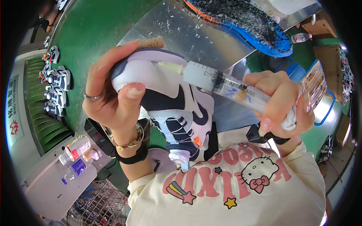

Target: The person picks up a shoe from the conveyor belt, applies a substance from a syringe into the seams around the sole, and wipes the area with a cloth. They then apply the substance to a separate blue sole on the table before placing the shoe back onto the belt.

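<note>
My left hand [113,86] is closed around the toe end of a white, navy and lilac sneaker [184,105]. The shoe is tilted, with its sole edge turned up and its laced part toward me. A brown cover [151,42] wraps one of my left fingertips. My right hand [281,100] grips a clear plastic syringe [226,84] with a pale yellow nozzle [171,67]. The nozzle tip lies at the seam between sole and upper; whether it touches cannot be made out. A white bit of something [289,119] shows under my right fingers.
Ahead is a metal worktop [166,26] littered with white scraps, bearing a blue and orange tray [241,26] of dark debris. Several sneakers [56,81] line the left. Plastic bottles [77,148] lie lower left, above a wire fan guard [100,203]. Cardboard boxes [326,67] stand right.
</note>
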